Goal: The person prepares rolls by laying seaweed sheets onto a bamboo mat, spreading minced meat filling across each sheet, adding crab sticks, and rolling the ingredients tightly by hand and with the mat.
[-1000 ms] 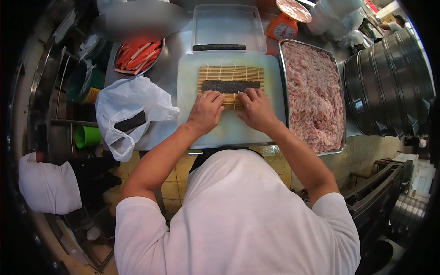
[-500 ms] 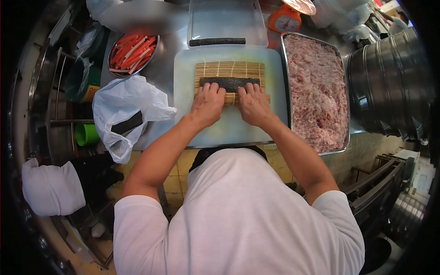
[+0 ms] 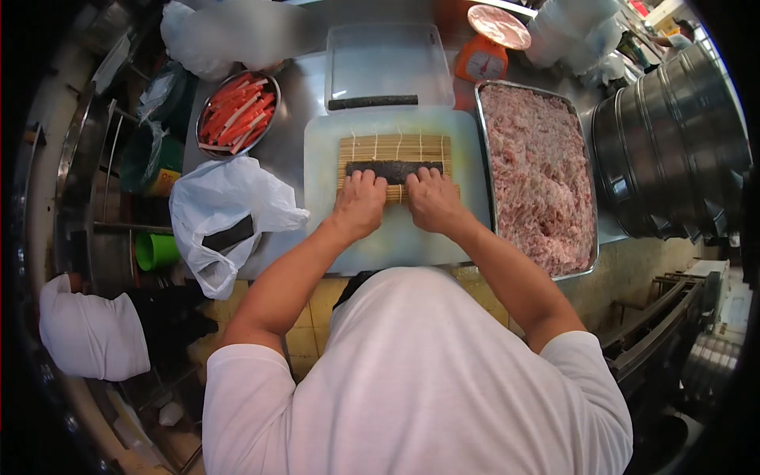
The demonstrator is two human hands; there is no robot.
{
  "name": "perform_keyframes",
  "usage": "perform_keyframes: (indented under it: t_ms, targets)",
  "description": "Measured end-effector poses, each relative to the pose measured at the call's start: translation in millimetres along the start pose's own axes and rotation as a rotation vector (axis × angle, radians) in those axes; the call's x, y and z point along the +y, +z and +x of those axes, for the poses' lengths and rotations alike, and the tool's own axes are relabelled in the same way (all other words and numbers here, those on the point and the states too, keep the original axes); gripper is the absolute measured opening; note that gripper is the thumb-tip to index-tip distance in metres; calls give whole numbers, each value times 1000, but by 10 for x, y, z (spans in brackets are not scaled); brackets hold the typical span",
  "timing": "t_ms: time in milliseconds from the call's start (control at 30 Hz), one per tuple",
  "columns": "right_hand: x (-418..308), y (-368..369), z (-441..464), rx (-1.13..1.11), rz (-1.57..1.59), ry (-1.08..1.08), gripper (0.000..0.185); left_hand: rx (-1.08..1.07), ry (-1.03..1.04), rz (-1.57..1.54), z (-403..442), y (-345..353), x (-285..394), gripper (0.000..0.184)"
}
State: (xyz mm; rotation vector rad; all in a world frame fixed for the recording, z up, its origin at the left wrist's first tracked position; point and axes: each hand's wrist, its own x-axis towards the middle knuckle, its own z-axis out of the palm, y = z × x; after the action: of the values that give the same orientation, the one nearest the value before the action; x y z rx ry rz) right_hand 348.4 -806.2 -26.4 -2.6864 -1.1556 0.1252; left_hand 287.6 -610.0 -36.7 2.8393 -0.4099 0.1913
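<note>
A dark seaweed roll [image 3: 394, 169] lies lengthwise across a bamboo rolling mat [image 3: 396, 146], which rests on a pale cutting board [image 3: 396, 244]. My left hand [image 3: 360, 204] has its fingers curled over the left part of the roll. Over the right part bend the fingers of my right hand [image 3: 434, 201], with a small gap between the two hands. Both thumbs sit low at the mat's near edge, partly hidden. What is inside the roll cannot be seen. Beyond the board, another seaweed roll [image 3: 372, 102] lies in a clear plastic tray [image 3: 380, 59].
Left stand a metal bowl [image 3: 276, 119] of red-and-white crab sticks [image 3: 237, 115] and a white plastic bag [image 3: 269, 198] with dark seaweed sheets [image 3: 229, 235]. Right, a metal tray [image 3: 486, 158] holds minced meat [image 3: 538, 182]. Behind are an orange scale [image 3: 480, 63] and large metal vessels [image 3: 665, 142].
The view has shifted, so the table and its things sit lower in the picture. Both hands keep their hold on the roll, with little visible change in it.
</note>
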Motion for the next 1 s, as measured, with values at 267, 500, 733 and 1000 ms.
perform_keyframes:
  t_ms: [267, 500, 733, 1000]
  targets:
    - [75, 27, 140, -48, -16, 6, 25, -99, -93, -12, 86, -46, -3, 23]
    - [107, -15, 275, -204, -37, 29, 30, -4, -104, -347, 265, -201, 29, 33]
    - [61, 55, 29, 134, -4, -83, 38, 68, -83, -489, 63, -50, -26, 35]
    - [56, 87, -21, 170, 0, -32, 29, 72, -55, -47, -119, 40, -104, 34]
